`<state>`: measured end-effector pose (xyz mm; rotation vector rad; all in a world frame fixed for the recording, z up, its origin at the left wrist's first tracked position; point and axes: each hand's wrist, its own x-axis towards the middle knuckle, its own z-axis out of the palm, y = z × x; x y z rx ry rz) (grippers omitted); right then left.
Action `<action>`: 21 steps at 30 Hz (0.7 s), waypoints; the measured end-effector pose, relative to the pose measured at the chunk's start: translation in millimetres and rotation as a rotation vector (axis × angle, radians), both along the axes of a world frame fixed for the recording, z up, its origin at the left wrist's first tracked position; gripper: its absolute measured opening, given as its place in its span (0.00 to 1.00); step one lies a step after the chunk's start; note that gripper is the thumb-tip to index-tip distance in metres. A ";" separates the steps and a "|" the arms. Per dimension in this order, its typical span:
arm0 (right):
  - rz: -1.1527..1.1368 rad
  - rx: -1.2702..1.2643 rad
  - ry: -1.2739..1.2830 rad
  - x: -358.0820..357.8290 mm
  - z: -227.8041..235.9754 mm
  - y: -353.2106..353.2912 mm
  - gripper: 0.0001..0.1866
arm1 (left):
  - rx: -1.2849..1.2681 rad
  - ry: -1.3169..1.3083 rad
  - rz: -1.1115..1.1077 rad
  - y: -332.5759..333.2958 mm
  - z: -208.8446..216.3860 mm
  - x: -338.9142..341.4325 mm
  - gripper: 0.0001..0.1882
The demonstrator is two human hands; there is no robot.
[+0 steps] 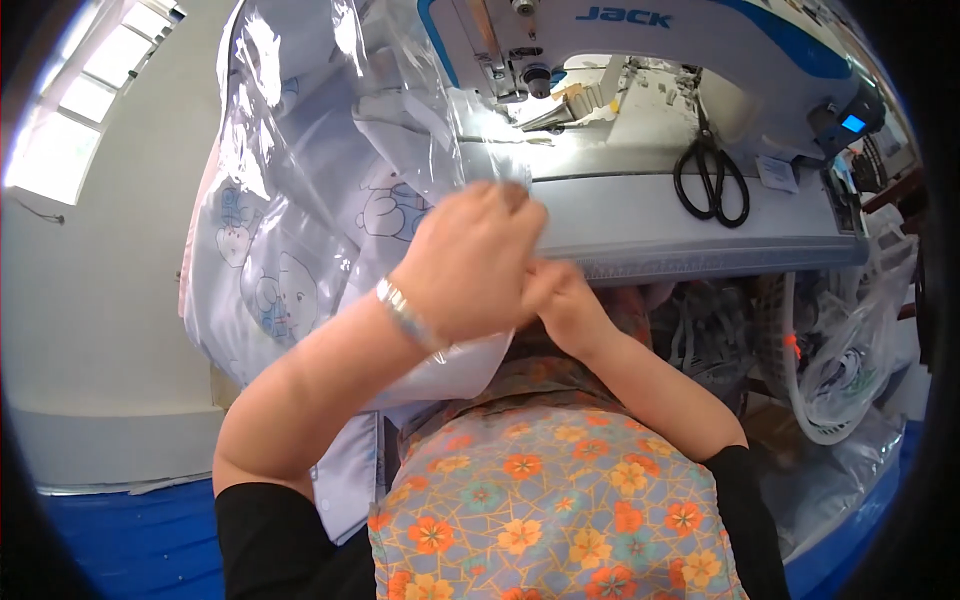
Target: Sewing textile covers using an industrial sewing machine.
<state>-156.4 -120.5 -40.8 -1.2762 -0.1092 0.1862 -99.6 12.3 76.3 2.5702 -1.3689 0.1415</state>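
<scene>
My left hand (475, 255), with a metal band at the wrist, is closed, its knuckles upward, in front of the sewing machine's bed. Close against it on the right, and partly behind it, my right hand (565, 300) has its fingers pressed together. What the fingers hold, if anything, is hidden between the hands. Clear plastic film (270, 140) runs down the left side and passes behind my left hand. Under the film lies pale fabric (335, 235) printed with blue and white cartoon animals.
A white and blue sewing machine (640, 40) stands at the far side. Black-handled scissors (712, 185) lie on its bed, right of my hands. A white plastic basket (800, 400) with clear bags hangs at the right. The wall (110, 320) is at the left.
</scene>
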 end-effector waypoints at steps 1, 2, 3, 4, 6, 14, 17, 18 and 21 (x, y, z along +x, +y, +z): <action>-0.011 -0.066 -0.074 -4.3 -1.1 -2.7 0.12 | -0.019 -0.251 0.064 -2.0 -8.1 8.2 0.17; -0.005 -0.112 -0.158 -6.1 -1.8 -2.7 0.12 | -0.012 -0.227 0.081 -3.1 -18.5 16.0 0.17; 0.084 -0.232 -0.294 -10.5 -0.6 -15.0 0.12 | 0.012 -0.155 0.084 -1.2 -26.6 23.1 0.17; 0.093 -0.297 -0.237 -10.6 -0.1 -19.7 0.12 | 0.097 -0.040 0.104 -0.6 -34.9 29.7 0.17; 0.122 -0.798 -0.917 -15.4 0.7 -27.9 0.17 | -0.022 -0.122 0.043 4.8 -46.3 32.0 0.13; -0.133 -0.849 -0.942 -11.5 -19.9 12.7 0.12 | 0.044 -0.084 0.000 7.9 -50.0 24.9 0.12; -0.180 -0.757 -0.973 -5.2 -17.7 8.5 0.11 | -0.008 -0.086 0.016 7.7 -55.9 25.8 0.13; -0.179 -0.759 -0.973 -2.7 -15.1 6.2 0.11 | -0.001 -0.083 0.012 7.7 -57.6 27.7 0.13; -0.213 -0.728 -0.919 6.1 -6.8 1.0 0.08 | -0.009 -0.067 0.027 1.4 -58.5 36.4 0.13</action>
